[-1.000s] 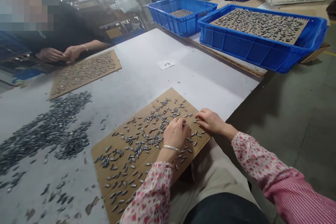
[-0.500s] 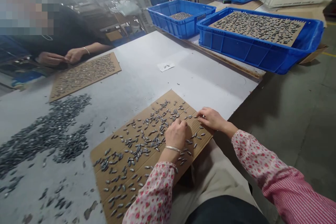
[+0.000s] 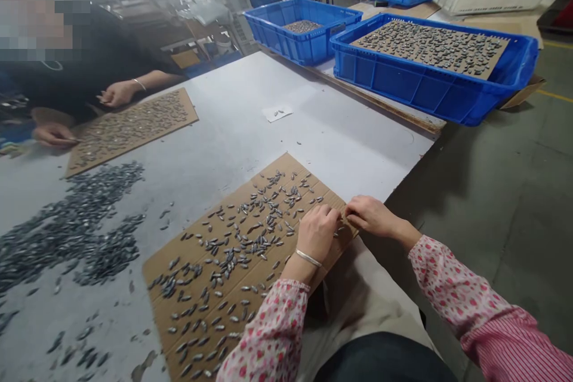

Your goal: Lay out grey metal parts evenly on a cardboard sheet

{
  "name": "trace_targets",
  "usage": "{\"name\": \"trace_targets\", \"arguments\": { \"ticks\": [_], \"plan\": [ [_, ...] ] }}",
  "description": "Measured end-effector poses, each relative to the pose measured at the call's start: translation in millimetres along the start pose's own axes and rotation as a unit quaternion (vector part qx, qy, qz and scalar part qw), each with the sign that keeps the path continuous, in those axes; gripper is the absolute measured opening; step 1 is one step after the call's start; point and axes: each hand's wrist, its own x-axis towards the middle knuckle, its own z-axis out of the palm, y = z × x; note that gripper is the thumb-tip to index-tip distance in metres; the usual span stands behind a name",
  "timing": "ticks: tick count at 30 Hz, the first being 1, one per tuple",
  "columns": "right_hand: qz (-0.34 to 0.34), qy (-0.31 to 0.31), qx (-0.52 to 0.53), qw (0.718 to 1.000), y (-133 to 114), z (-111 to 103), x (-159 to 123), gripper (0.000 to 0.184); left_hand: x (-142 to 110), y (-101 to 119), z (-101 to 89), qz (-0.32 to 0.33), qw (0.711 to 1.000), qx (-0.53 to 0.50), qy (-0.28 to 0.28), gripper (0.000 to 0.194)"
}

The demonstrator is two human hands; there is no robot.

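Note:
A brown cardboard sheet (image 3: 286, 166) lies on the table in front of me, scattered with many small grey seed-shaped pieces (image 3: 233, 256). My left hand (image 3: 317, 234) rests on the sheet's right part, its fingers curled down among the pieces, with a thin bangle on the wrist. My right hand (image 3: 370, 216) reaches in from the sheet's right edge. The fingertips of both hands nearly meet there, and whatever lies under them is hidden.
A large grey heap of the pieces (image 3: 76, 233) lies on the white table (image 3: 340, 155). Across it, a co-worker's hands (image 3: 117, 94) are by a second covered sheet (image 3: 129, 128). Blue crates (image 3: 430, 80) stand beyond the far edge. The table's right edge drops to a concrete floor.
My hands have shifted right along the sheet and drawn closer together. The co-worker's one hand has moved down to the second sheet's left end.

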Motion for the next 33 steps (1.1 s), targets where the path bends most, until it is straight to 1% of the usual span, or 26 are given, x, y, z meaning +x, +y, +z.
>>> {"name": "trace_targets", "arguments": {
  "ticks": [3, 6, 9, 12, 14, 17, 21, 24, 26, 29, 33],
  "plan": [
    [-0.011, -0.001, 0.003, 1.000, 4, 6, -6, 0.009, 1, -3, 8.7, -0.005, 1.000, -0.003, -0.020, 0.018],
    [0.015, 0.014, 0.019, 1.000, 5, 11, -5, 0.008, -3, -9, 11.2, -0.020, 0.999, -0.043, -0.016, 0.011],
    [0.034, 0.036, 0.039, 0.998, 7, 15, -2, 0.007, -10, -16, 8.3, -0.037, 0.995, -0.087, 0.006, 0.012],
    [0.031, 0.054, 0.048, 0.997, 7, 19, 3, 0.007, -15, -20, 0.8, -0.079, 0.991, -0.106, 0.015, 0.017],
    [0.022, 0.055, 0.032, 0.998, 5, 20, 7, 0.009, -15, -17, -5.2, -0.100, 0.990, -0.101, 0.004, 0.019],
    [0.015, 0.039, -0.004, 0.999, 0, 20, 13, 0.010, -12, -9, -10.3, -0.093, 0.993, -0.069, -0.024, 0.022],
    [0.036, 0.006, -0.027, 0.999, -6, 16, 18, 0.010, -7, -1, -5.5, -0.081, 0.996, -0.011, -0.037, 0.025],
    [0.051, 0.009, -0.035, 0.998, -8, 14, 17, 0.010, -7, -1, 0.5, -0.074, 0.997, 0.007, -0.032, 0.028],
    [0.053, 0.024, -0.028, 0.998, -8, 14, 15, 0.009, -8, -3, 3.1, -0.066, 0.997, -0.004, -0.033, 0.027],
    [0.032, 0.045, 0.002, 0.998, -6, 16, 13, 0.009, -11, -10, 6.5, -0.066, 0.996, -0.045, -0.030, 0.024],
    [-0.006, 0.043, 0.005, 0.999, -5, 18, 14, 0.008, -19, -29, 11.1, -0.107, 0.990, -0.092, 0.016, 0.024]
  ]
}}
